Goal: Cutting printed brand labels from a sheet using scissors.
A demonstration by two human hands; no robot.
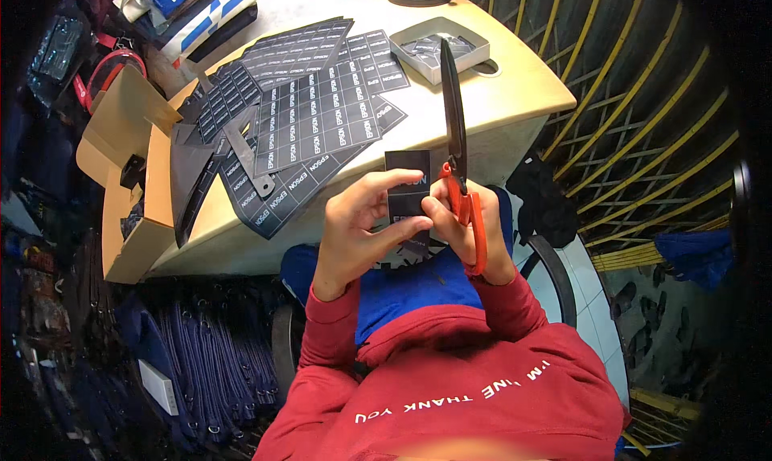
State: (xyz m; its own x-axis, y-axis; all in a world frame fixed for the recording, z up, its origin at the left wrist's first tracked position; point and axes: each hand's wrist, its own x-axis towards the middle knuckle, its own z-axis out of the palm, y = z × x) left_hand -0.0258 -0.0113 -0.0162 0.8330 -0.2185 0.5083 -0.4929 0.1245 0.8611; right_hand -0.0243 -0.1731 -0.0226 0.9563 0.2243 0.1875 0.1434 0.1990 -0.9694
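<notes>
At the far left, an open cardboard box [129, 248] is standing beside the counter [515, 95] edge, its flaps spreading. Next, black printed label sheets [322, 123] are lying in an overlapping pile on the counter, and a grey metal ruler [243, 157] is resting slantwise across them, its holed end pointing toward the person.

Right of the pile and nearer the body, the left hand [351, 212] is pinching a black label strip [408, 200] between thumb and fingers, the grip closing only as far as the thin piece is needing. The strip is hanging clear of the counter, in front of its near edge and above the lap. Its long axis is running away from the person, almost straight, with the upper end pointing toward the counter; fingers are covering part of its print.

Just beside it, the right hand [453, 234] is curling around red-handled scissors [457, 151], while its fingertips are seemingly touching the strip's right edge. The scissors are pointing away from the person, nearly parallel to the strip, their blades appearing to lie together. Beyond the tips, a shallow grey box [476, 61] is holding small dark pieces.

The step in hand is probably positioning the strip between cuts; a further cut would be calling for opening the blades and turning them across it.
</notes>
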